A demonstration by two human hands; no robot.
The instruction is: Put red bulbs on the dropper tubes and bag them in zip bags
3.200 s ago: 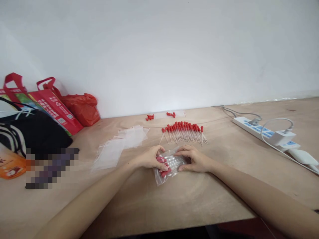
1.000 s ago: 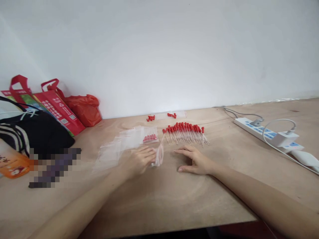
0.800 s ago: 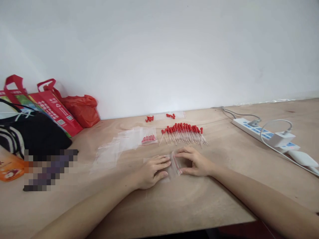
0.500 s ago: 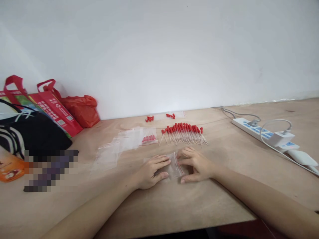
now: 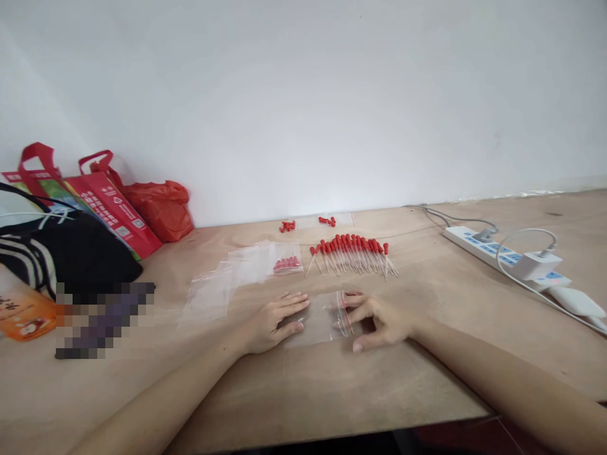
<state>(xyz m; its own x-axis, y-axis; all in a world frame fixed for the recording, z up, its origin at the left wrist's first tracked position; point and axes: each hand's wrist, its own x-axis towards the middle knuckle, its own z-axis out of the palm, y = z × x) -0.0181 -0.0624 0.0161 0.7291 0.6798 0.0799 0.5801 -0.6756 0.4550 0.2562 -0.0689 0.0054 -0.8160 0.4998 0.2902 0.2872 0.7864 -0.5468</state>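
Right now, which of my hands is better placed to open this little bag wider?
Probably your right hand: its fingers are at the red-lined mouth of the bag, and some seem to be inside. Your left hand lies at the opposite end, better placed to steady it.

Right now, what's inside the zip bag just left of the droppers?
Red dropper bulbs show inside the zip bag; anything beneath them is covered, the rest too faint.
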